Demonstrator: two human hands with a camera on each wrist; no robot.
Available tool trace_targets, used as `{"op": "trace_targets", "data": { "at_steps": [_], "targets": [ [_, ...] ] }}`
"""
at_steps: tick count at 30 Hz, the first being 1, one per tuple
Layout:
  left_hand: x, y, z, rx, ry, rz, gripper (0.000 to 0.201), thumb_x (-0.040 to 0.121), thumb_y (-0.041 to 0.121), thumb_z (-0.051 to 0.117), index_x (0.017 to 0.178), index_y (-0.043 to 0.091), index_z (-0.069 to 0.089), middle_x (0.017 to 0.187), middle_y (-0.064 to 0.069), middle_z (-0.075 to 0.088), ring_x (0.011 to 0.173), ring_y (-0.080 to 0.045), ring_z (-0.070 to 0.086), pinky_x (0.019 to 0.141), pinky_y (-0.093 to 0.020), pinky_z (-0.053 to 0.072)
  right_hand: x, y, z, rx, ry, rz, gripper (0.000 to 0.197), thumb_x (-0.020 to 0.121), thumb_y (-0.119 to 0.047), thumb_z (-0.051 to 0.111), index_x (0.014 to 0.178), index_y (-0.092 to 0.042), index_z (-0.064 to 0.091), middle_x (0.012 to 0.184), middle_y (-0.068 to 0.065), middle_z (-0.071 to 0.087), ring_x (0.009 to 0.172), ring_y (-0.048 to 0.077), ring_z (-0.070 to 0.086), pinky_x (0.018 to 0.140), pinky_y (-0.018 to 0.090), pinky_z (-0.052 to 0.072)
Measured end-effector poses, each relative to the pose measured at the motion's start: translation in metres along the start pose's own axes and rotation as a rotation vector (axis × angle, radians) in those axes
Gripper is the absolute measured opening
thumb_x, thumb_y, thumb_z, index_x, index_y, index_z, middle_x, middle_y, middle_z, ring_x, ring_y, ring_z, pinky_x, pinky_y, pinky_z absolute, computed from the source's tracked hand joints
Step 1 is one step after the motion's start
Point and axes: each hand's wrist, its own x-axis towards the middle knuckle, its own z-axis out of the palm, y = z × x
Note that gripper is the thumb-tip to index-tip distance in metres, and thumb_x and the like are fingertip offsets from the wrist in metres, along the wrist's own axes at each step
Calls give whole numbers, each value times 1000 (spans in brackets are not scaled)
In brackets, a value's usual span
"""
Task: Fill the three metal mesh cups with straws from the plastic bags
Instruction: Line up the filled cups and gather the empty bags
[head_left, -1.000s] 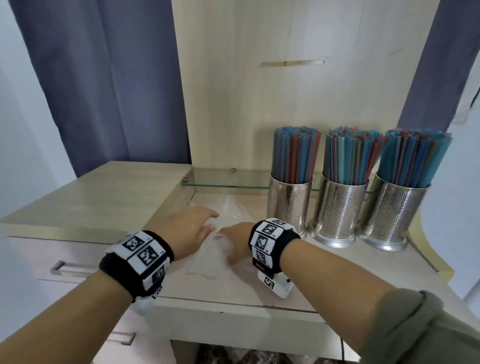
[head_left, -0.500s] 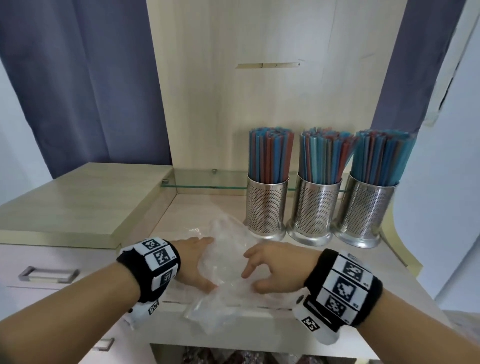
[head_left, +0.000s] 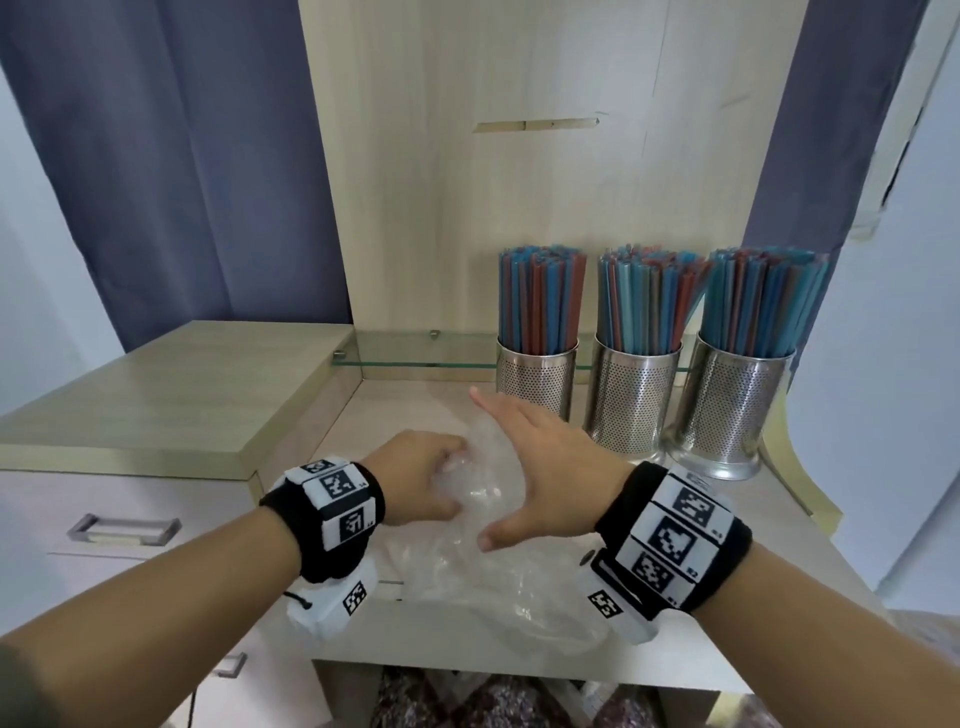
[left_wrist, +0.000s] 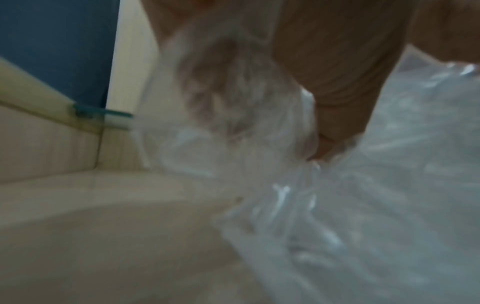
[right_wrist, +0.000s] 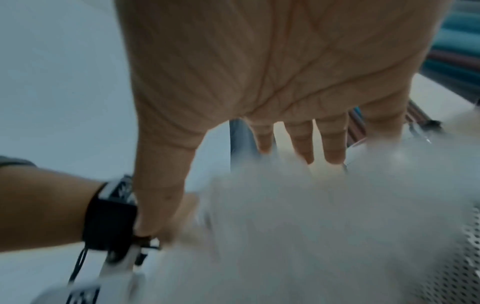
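Observation:
Three metal mesh cups stand in a row at the back right of the desk: left cup (head_left: 536, 378), middle cup (head_left: 632, 395), right cup (head_left: 740, 405). Each is packed with upright blue and red straws (head_left: 644, 304). A crumpled clear plastic bag (head_left: 483, 566) lies on the desk in front of them. My left hand (head_left: 418, 480) grips a bunch of the bag, its fingers curled into the film (left_wrist: 233, 115). My right hand (head_left: 540, 470) is spread flat with straight fingers just above and to the right of the bag (right_wrist: 298, 216), palm turned towards the left hand.
A raised wooden side surface (head_left: 171, 395) with drawers below lies to the left. A glass shelf (head_left: 415, 353) runs along the back panel behind the cups. The desk's front edge (head_left: 519, 675) is close under my wrists. Blue curtains hang on both sides.
Both hands pulled the bag towards the front edge and gathered it. The left hand has bunched the film in its fingers, and the right hand has let go and spread flat.

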Motion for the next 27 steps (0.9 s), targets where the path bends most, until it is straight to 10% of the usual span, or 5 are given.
{"op": "trace_targets", "data": {
  "at_steps": [7,13,20,24,27],
  "targets": [
    [-17,34,-57,-331,262,225,48,71,-4,77,102,31,66,96,13,71,89,3,65,79,-12,48,7,19,12,512,215,63,82,79,-15,80,148,-29,37,122,-6,65,110,11,63,99,39,51],
    [-19,52,-23,264,728,310,69,72,34,65,133,20,36,125,-12,47,113,-32,46,96,-42,35,4,33,-4,619,483,396,73,82,-21,70,148,-29,39,109,-6,64,106,19,63,90,31,50],
    [-5,63,11,54,464,365,113,61,75,69,148,27,13,156,-1,14,146,-25,16,118,-45,21,-14,15,-20,716,240,112,41,78,-39,70,108,-11,68,98,13,73,92,28,70,86,51,54],
    [5,65,3,-116,401,300,95,55,49,85,133,35,34,122,12,53,111,-17,57,94,-35,49,-37,25,-28,623,52,35,64,71,-60,68,97,-1,67,94,21,68,90,37,65,90,57,49],
    [14,58,4,-205,393,202,68,56,39,80,115,40,47,98,17,65,88,-13,65,76,-35,55,-53,32,-39,314,377,85,68,67,-79,59,95,-18,71,90,3,66,84,20,62,80,46,53]
  ]
}}
